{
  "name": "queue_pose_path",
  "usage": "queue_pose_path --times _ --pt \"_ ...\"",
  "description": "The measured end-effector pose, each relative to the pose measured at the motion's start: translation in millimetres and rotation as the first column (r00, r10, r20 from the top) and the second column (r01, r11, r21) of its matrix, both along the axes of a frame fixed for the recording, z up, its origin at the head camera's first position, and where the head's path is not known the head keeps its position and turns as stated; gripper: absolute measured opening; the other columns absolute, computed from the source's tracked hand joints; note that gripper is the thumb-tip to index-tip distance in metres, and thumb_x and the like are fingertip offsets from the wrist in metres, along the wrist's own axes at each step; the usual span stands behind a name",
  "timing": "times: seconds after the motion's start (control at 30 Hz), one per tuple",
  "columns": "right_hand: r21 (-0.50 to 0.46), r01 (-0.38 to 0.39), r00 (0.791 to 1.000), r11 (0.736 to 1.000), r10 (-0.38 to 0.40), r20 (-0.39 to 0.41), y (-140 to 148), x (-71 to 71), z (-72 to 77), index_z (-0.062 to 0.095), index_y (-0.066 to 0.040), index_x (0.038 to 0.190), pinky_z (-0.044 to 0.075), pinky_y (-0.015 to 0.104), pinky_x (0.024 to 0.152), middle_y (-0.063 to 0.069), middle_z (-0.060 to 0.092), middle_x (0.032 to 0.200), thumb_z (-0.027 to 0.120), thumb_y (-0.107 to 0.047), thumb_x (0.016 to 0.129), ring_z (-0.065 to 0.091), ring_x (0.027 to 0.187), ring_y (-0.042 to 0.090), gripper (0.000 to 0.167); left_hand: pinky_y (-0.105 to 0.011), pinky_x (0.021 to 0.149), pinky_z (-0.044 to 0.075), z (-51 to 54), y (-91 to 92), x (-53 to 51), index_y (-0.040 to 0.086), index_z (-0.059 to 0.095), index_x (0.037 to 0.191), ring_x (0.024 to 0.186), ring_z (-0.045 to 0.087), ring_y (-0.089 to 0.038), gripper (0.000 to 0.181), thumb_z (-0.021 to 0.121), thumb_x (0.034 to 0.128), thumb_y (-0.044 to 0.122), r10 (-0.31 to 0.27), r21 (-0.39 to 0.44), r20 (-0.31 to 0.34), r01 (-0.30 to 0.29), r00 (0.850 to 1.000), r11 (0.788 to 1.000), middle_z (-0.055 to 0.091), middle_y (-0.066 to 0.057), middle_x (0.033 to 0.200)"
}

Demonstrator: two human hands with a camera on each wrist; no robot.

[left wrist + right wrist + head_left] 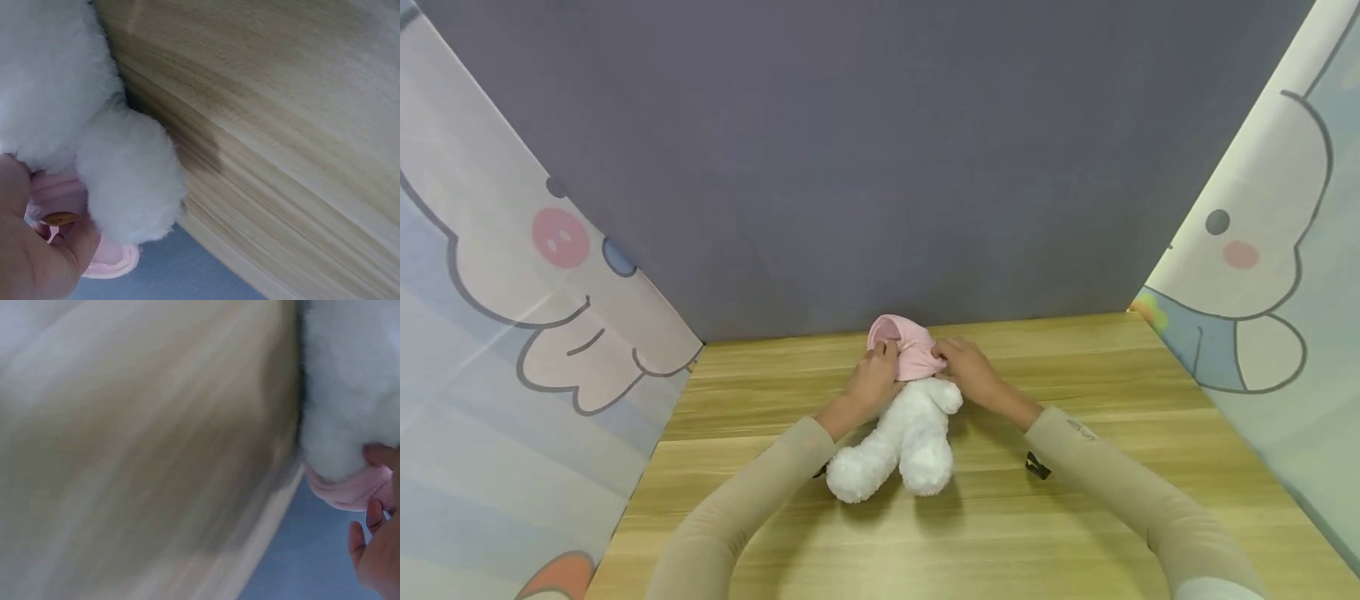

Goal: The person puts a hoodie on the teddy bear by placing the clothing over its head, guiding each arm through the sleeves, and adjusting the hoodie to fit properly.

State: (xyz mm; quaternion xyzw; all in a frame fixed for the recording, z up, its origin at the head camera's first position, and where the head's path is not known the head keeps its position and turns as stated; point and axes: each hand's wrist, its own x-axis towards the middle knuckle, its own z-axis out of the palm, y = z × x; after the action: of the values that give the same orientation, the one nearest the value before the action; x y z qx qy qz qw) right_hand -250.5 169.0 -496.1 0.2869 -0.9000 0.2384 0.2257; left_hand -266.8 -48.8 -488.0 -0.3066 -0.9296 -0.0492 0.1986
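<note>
A white plush toy (904, 429) lies on the wooden table (737, 475) with its legs towards me. Pink cloth, apparently a small garment (917, 354), covers its upper end, so its head is hidden; an opening in the cloth faces up and left. My left hand (876, 379) pinches the cloth's left side. In the left wrist view a brown patch (60, 218) shows on the cloth by the fingers. On the other side my right hand (973, 373) grips the cloth's edge, thumb against the white fur in the right wrist view.
A grey panel (880, 167) rises along the table's far edge, close beyond the pink cloth. Cartoon-printed sheets (482, 275) flank the table on both sides. Near my right forearm, a small black strap (1037, 465) shows on the table.
</note>
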Motion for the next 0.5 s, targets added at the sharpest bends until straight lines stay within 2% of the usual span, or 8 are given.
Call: queue_pose_path --times 0.07,0.17,0.2,0.27,0.37,0.43,0.5 --pt "-0.027 0.013 1.000 1.000 -0.013 0.012 0.0 2.6 -2.6 0.049 -0.012 0.077 0.040 0.033 0.065 -0.003 0.044 0.071 0.081 0.002 0.079 0.048 0.071 0.017 0.035 -0.034 0.056 0.058 0.7 1.8 -1.7 -0.001 0.052 0.105 0.069 0.065 -0.027 0.047 0.079 0.0868 0.032 0.019 -0.026 -0.030 -0.020 0.999 0.999 0.058 -0.015 0.092" --pt "-0.065 0.020 0.999 0.998 -0.018 0.035 0.9 4.5 -7.6 0.039 -0.015 0.070 0.031 0.024 0.058 -0.008 0.031 0.065 0.069 0.011 0.082 0.039 0.061 0.011 0.041 -0.035 0.053 0.057 3.4 4.2 -5.0 -0.002 0.054 0.107 0.066 0.065 -0.026 0.047 0.079 0.0856 0.032 0.031 -0.046 -0.057 -0.034 0.998 0.998 0.059 -0.014 0.090" --pt "-0.073 0.028 0.999 0.997 -0.025 0.043 1.6 4.7 -8.4 0.038 -0.015 0.070 0.030 0.023 0.056 -0.008 0.030 0.064 0.066 0.012 0.083 0.038 0.060 0.010 0.041 -0.036 0.053 0.057 4.9 5.1 -6.6 -0.002 0.054 0.108 0.066 0.066 -0.027 0.047 0.078 0.0861 0.031 0.029 -0.045 -0.059 -0.031 0.998 0.998 0.060 -0.014 0.091" --pt "-0.088 0.054 0.997 0.995 -0.049 0.062 3.8 5.0 -8.2 0.041 -0.014 0.074 0.032 0.024 0.055 -0.006 0.034 0.065 0.068 0.008 0.086 0.040 0.060 0.010 0.037 -0.038 0.055 0.058 7.3 5.5 -9.1 -0.002 0.052 0.113 0.069 0.066 -0.028 0.047 0.077 0.0873 0.029 0.004 -0.023 -0.037 -0.005 0.999 1.000 0.060 -0.015 0.094" --pt "-0.106 0.123 0.988 0.987 -0.111 0.110 9.5 6.7 -5.1 0.048 -0.009 0.086 0.041 0.030 0.057 0.002 0.047 0.074 0.077 -0.006 0.088 0.048 0.064 0.015 0.029 -0.040 0.064 0.058 8.4 0.4 -10.1 -0.001 0.047 0.119 0.079 0.064 -0.030 0.047 0.076 0.0892 0.022 -0.078 0.092 0.055 0.073 0.995 0.993 0.055 -0.018 0.105" --pt "-0.120 0.149 0.977 0.982 -0.127 0.172 13.9 8.9 -3.5 0.052 -0.004 0.099 0.049 0.036 0.062 0.009 0.055 0.087 0.079 -0.013 0.089 0.056 0.071 0.021 0.031 -0.039 0.071 0.057 6.9 -8.1 -8.0 -0.002 0.044 0.121 0.086 0.060 -0.029 0.047 0.075 0.0899 0.016 -0.153 0.193 0.120 0.128 0.981 0.973 0.048 -0.020 0.110" --pt "-0.121 0.151 0.967 0.981 -0.121 0.225 18.9 11.3 -3.5 0.052 0.002 0.109 0.054 0.041 0.069 0.015 0.058 0.097 0.075 -0.005 0.090 0.062 0.080 0.028 0.031 -0.035 0.073 0.055 5.1 -19.3 -3.6 -0.001 0.043 0.120 0.089 0.056 -0.026 0.046 0.075 0.0894 0.012 -0.223 0.287 0.176 0.167 0.959 0.943 0.044 -0.018 0.111"
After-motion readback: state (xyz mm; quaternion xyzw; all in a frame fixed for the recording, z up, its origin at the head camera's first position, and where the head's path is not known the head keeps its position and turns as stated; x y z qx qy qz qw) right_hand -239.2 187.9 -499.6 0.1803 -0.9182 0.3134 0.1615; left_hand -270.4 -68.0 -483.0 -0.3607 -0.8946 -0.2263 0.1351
